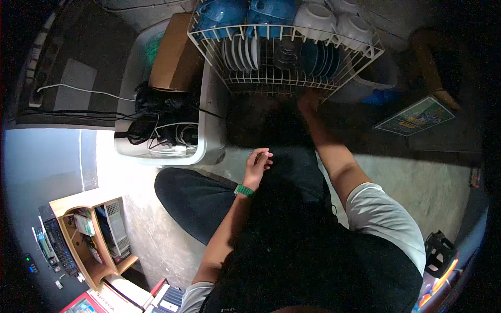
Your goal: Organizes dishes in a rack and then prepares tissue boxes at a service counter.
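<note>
My left hand, with a green watch band at its wrist, hovers over my dark-trousered lap, fingers loosely curled and holding nothing that I can see. The right arm stretches up to the lower edge of a white wire dish rack. There my right hand lies in deep shadow; its fingers cannot be made out. In the rack's lower part stand white plates, clear glass pieces and dark blue plates. Blue cups and white cups rest upside down on top.
Left of the rack stands a pale plastic bin with a cardboard box, black bags and white cables. A wooden shelf unit is at lower left. A printed green board or box lies at right, below a wooden frame.
</note>
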A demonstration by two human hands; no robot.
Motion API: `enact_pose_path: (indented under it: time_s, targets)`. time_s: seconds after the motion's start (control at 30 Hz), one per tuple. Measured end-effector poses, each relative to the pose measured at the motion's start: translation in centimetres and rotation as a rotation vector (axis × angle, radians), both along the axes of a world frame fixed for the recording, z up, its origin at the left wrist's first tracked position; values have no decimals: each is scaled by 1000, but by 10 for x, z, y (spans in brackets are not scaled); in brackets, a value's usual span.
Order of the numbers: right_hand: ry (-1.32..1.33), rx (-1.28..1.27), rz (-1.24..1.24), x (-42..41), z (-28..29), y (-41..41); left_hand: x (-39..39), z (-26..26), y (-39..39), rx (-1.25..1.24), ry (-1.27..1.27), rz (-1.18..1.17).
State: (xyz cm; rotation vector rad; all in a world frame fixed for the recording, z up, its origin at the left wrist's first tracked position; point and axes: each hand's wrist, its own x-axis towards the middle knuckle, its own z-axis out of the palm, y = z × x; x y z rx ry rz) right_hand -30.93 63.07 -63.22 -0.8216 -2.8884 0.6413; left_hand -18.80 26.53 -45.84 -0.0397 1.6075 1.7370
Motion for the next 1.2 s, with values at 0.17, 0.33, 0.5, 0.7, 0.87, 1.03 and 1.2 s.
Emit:
enact_pose_path:
  time_s: [0.17,0.33,0.5,0.7,0.87,1.03,1.2]
  targets:
    - [413,240,142,-12,-51,-41,1,4,-4,-7,-6,94]
    - [-724,-122,-124,-106,-80,4,-2,6,14,8,47,-13]
    - [-669,-121,-67,-152,-83,-52,-6,-2,-4,-178,105,-41]
    - [-593,-100,-6,-178,-61,-69,5,-35,-31,172,9,76]
    - [-538,-61,5,-165,-55,-61,6,-34,-34,213,9,70]
    - [-480,-31,33,-149,-54,-55,4,-32,-46,146,-2,75]
    - [-424,1,65,-119,-54,-46,4,-26,-46,84,6,105]
